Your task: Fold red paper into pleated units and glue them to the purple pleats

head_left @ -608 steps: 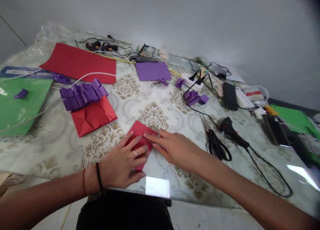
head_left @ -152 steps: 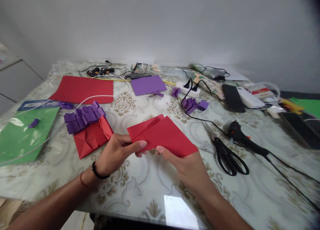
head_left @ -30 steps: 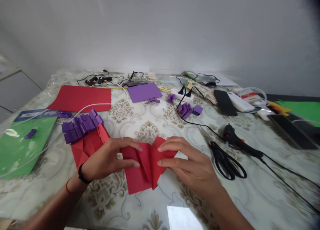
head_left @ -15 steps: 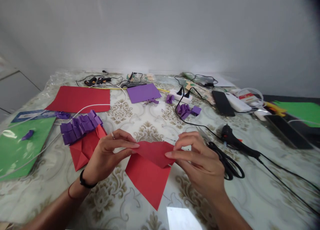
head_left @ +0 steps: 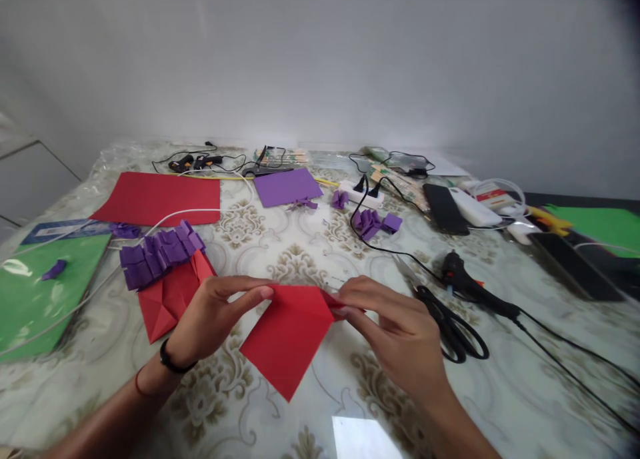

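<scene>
A folded red sheet of paper point(head_left: 290, 339) is held up between both hands above the patterned table cover, one corner pointing down toward me. My left hand point(head_left: 213, 319) pinches its upper left edge between thumb and fingers. On the other side, my right hand point(head_left: 397, 336) grips a narrow folded part at the upper right. Left of the sheet, partly behind my left hand, lies a folded red paper piece point(head_left: 167, 299) with a row of pleated purple paper point(head_left: 163, 251) along its top. Black-handled scissors point(head_left: 447, 326) lie just beyond my right hand.
A black glue gun point(head_left: 470, 286) with its cord rests at the right, near phones point(head_left: 445, 209). A white power strip point(head_left: 361, 194), purple paper point(head_left: 287, 187) and purple folded bits point(head_left: 369, 222) sit farther back. Red sheets point(head_left: 160, 198) and a green pack point(head_left: 55, 292) lie left.
The red sheet has turned: its upper flap no longer faces me, and its lower corner has shifted left and up. My right hand has lowered slightly and changed its grip.
</scene>
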Demonstrator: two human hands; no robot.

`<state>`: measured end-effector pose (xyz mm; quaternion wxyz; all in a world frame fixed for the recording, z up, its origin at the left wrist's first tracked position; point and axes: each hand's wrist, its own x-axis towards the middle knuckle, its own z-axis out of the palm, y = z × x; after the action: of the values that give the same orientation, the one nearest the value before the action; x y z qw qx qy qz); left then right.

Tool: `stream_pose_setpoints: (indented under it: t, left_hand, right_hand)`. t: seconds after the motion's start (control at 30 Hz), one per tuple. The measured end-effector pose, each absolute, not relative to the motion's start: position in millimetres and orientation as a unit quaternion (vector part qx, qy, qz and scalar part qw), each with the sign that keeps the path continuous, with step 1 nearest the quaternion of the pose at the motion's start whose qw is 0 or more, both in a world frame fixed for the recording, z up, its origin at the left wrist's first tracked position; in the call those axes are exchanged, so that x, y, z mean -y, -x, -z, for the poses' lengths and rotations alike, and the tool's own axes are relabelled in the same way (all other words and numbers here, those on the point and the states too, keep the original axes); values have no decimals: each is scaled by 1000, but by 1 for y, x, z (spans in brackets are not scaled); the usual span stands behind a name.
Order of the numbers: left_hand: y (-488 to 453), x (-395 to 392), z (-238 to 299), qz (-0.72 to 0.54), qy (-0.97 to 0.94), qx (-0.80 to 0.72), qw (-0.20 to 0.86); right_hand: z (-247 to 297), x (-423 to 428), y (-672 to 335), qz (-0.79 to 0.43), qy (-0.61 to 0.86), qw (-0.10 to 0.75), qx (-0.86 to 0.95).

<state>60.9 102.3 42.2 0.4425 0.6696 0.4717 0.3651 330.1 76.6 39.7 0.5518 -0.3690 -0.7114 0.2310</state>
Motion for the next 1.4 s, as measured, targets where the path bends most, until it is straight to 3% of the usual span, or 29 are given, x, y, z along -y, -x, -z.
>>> stream_pose_setpoints:
  t: [0.23,0.47,0.87,1.03,1.4]
  left_hand:
    - [-61,-105,-43,-422,-720,-430,345]
    - [-60,-104,-42,-343,-699,-454,432]
    - [-63,-104,-40,-420,-609,-359,569]
    - [-62,-102,-41,-402,-515,-343,675]
    - [-54,-107,-46,-410,-576,-357,611]
  right_hand:
    - [-43,-75,-327,-244,446,547,665]
    - [-41,-75,-327,-220,419,579,664]
    - [-39,-72,-322,-167,376,582,701]
    - [-39,-72,-321,-131,369,582,712]
    - [-41,-75,-326,-163,374,565,717]
